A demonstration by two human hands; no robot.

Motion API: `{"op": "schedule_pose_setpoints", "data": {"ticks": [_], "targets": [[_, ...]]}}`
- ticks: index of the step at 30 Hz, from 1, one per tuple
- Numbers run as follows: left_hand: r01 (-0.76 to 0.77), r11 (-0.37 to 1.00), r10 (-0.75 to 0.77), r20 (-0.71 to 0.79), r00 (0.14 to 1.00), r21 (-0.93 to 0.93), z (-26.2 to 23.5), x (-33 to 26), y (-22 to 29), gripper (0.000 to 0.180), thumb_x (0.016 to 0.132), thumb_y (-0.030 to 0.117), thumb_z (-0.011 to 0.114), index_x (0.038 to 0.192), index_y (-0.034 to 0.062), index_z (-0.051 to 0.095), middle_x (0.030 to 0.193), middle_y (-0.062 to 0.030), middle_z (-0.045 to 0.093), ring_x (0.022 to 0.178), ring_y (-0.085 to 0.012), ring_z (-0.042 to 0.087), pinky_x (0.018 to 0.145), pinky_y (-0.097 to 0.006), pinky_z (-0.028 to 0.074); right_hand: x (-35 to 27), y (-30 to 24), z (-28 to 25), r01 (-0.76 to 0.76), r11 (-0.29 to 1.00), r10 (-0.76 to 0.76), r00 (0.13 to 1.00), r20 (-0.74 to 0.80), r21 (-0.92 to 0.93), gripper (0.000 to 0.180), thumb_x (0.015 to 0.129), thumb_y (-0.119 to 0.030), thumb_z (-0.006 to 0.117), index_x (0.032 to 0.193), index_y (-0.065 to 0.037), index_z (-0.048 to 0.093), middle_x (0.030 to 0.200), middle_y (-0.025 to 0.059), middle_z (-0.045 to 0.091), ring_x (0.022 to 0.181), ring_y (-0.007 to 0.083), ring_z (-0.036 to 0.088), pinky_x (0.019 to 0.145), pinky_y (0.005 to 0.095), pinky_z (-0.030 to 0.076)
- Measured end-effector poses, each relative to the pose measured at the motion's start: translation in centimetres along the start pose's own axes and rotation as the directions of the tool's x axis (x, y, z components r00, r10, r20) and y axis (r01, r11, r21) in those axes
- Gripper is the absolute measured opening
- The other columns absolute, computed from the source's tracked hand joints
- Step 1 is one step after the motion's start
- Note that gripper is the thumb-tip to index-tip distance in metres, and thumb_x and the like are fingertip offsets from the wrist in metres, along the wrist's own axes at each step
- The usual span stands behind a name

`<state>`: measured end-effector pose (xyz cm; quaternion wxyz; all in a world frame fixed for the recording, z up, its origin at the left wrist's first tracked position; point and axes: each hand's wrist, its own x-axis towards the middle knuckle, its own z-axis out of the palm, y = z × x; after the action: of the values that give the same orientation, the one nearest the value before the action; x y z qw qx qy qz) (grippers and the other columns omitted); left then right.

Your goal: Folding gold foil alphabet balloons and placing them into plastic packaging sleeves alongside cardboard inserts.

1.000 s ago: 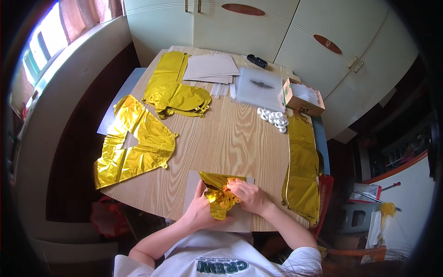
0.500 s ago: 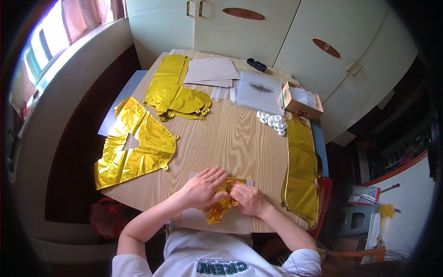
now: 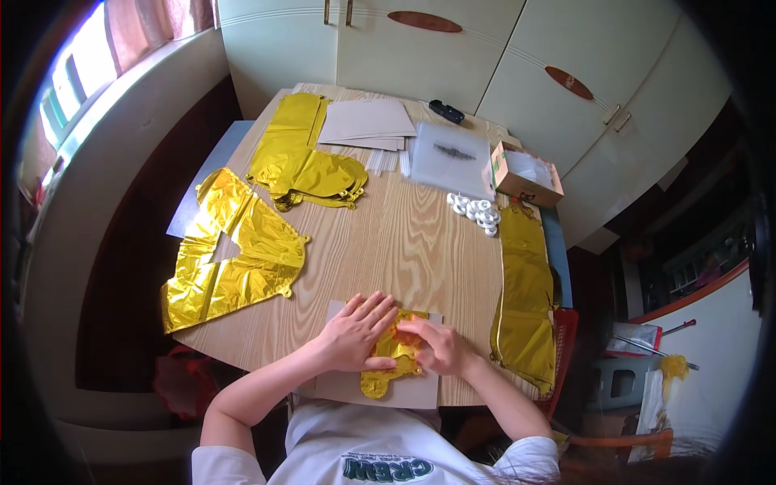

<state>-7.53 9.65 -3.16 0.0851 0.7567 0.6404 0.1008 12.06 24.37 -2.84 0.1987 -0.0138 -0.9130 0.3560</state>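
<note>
A small folded gold foil balloon (image 3: pixel 374 383) lies on a grey-beige card sheet (image 3: pixel 343 386) at the table's near edge. My left hand (image 3: pixel 356 333) rests flat over its left side, fingers stretched out. From the right, my right hand (image 3: pixel 440 347) has its fingers curled on the foil, the index finger and thumb closing at its upper right part. Both hands cover some of the foil, and the exact pinch is partly hidden. A larger gold foil balloon (image 3: pixel 271 260) is spread out, crinkled and flat, to the left.
Further back lie stacked gold foil balloons (image 3: pixel 295 145), card sheets (image 3: pixel 368 121), white sticks (image 3: pixel 383 162), a pile of clear plastic bags (image 3: pixel 449 166) and a black object (image 3: pixel 446 111). White ribbon rolls (image 3: pixel 477 212), an open carton (image 3: pixel 529 187) and more folded gold foil (image 3: pixel 524 295) are at the right.
The foil under my hands has gone from bunched to flatter, its lower end now smooth and rounded. My right hand has shifted slightly and changed its finger position; my left hand stays flat.
</note>
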Motion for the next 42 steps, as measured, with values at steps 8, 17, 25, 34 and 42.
{"op": "schedule_pose_setpoints", "data": {"ticks": [8, 17, 25, 34, 42], "targets": [[0.000, 0.998, 0.002, -0.019, 1.000, 0.063, 0.3, 0.0, 0.1, 0.104, 0.085, 0.080, 0.037, 0.149, -0.0027, 0.031, 0.155, -0.0207, 0.030, 0.147, -0.0355, 0.022, 0.119, -0.052, 0.016, 0.2, -1.8, 3.5, -0.149, 0.834, 0.117, 0.989, -0.095, -0.531, 0.050, 0.088, -0.019, 0.063, 0.131, 0.005, 0.053, 0.136, 0.0187, 0.053, 0.126, 0.0307, 0.052, 0.108, 0.0428, 0.039], [-0.001, 1.000, 0.002, -0.008, 1.000, 0.023, 0.3, -0.1, 0.0, 0.106, 0.085, 0.080, 0.037, 0.149, -0.0031, 0.029, 0.155, -0.0245, 0.029, 0.147, -0.0379, 0.020, 0.119, -0.053, 0.014, -1.2, -1.5, 3.8, -0.163, 0.804, 0.165, 0.985, -0.048, -0.572, 0.055, 0.090, -0.026, 0.057, 0.136, 0.004, 0.052, 0.140, 0.0215, 0.053, 0.135, 0.0318, 0.046, 0.116, 0.0524, 0.026], [0.044, 0.999, -0.044, -0.004, 0.999, 0.019, 0.2, -1.3, -0.8, 0.109, 0.085, 0.081, 0.036, 0.148, -0.0081, 0.028, 0.155, -0.0264, 0.028, 0.147, -0.0383, 0.020, 0.119, -0.051, 0.014, -1.2, -1.9, 3.8, -0.183, 0.795, 0.174, 0.982, -0.071, -0.579, 0.055, 0.090, -0.028, 0.057, 0.135, 0.004, 0.053, 0.138, 0.0209, 0.054, 0.133, 0.0315, 0.048, 0.116, 0.0531, 0.025], [0.116, 0.988, -0.117, 0.001, 0.993, 0.105, -0.4, -3.1, -1.7, 0.108, 0.086, 0.079, 0.037, 0.149, -0.0075, 0.027, 0.156, -0.0224, 0.027, 0.149, -0.0326, 0.020, 0.120, -0.050, 0.014, -1.3, -2.1, 3.9, -0.176, 0.767, 0.198, 0.980, -0.034, -0.617, 0.066, 0.090, -0.041, 0.059, 0.137, 0.004, 0.050, 0.143, 0.0212, 0.049, 0.137, 0.0320, 0.043, 0.117, 0.0535, 0.023], [0.123, 0.987, -0.121, -0.033, 0.992, 0.105, -0.1, -4.1, -2.4, 0.110, 0.083, 0.080, 0.040, 0.150, -0.0060, 0.025, 0.157, -0.0210, 0.027, 0.149, -0.0311, 0.018, 0.119, -0.054, 0.013, -1.2, -3.4, 2.1, -0.079, 0.780, 0.355, 0.873, 0.334, -0.621, 0.127, 0.069, -0.080, 0.061, 0.152, 0.004, 0.016, 0.156, 0.0352, 0.009, 0.147, 0.0489, 0.008, 0.119, 0.0564, 0.010]]}}
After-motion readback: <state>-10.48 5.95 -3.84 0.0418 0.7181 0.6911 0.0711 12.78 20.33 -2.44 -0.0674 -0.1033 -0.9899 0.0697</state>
